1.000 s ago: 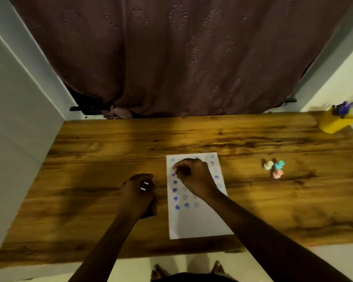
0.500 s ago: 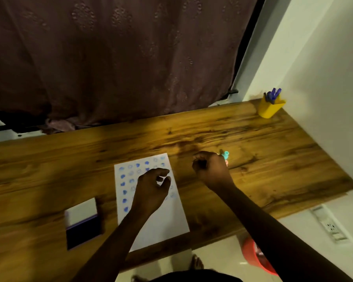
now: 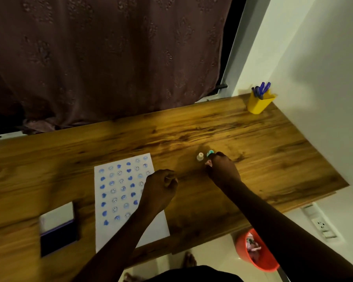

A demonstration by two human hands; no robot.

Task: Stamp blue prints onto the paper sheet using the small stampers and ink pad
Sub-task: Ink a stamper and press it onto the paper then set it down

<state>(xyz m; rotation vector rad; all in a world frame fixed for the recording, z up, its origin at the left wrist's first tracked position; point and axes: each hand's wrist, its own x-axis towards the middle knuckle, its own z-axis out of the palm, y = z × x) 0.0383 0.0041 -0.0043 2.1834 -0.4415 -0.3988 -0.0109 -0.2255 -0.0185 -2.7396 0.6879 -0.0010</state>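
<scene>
Right hand (image 3: 222,169) is off the paper (image 3: 118,200), where it was a second ago, and now sits over at the stampers on the desk (image 3: 273,159), touching the pink stamper (image 3: 208,163) and teal stamper (image 3: 210,153); cream stamper (image 3: 200,156) stands just left, apart from it. Left hand (image 3: 161,187) has left the ink pad (image 3: 58,228), now curled loosely over the paper's right edge. Ink pad is uncovered, lid open. View has swung right: bin (image 3: 255,251) and wall socket (image 3: 320,224) now show.
</scene>
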